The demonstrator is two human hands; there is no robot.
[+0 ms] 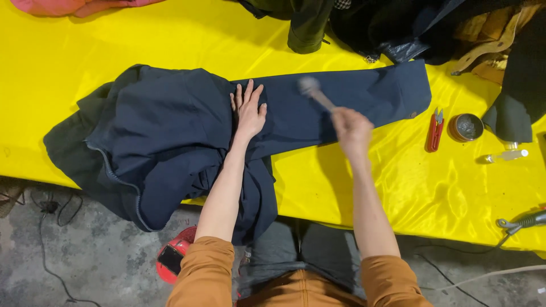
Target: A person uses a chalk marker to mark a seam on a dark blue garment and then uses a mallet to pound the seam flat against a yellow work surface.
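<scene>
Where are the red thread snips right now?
In the head view, the red thread snips lie on the yellow table cover, right of the navy jacket's sleeve cuff and just left of the small round tin.

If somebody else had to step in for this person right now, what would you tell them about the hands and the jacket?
Left hand: flat, fingers spread, pressing the dark blue jacket down on the yellow table.
Right hand: gripping a blurred brush-like tool above the jacket's sleeve, which lies stretched out to the right.
Nearby on the right: red snips, a small round tin.
Done: jacket laid out, sleeve flattened.
Left: cannot tell how much of the sleeve is treated.
</scene>
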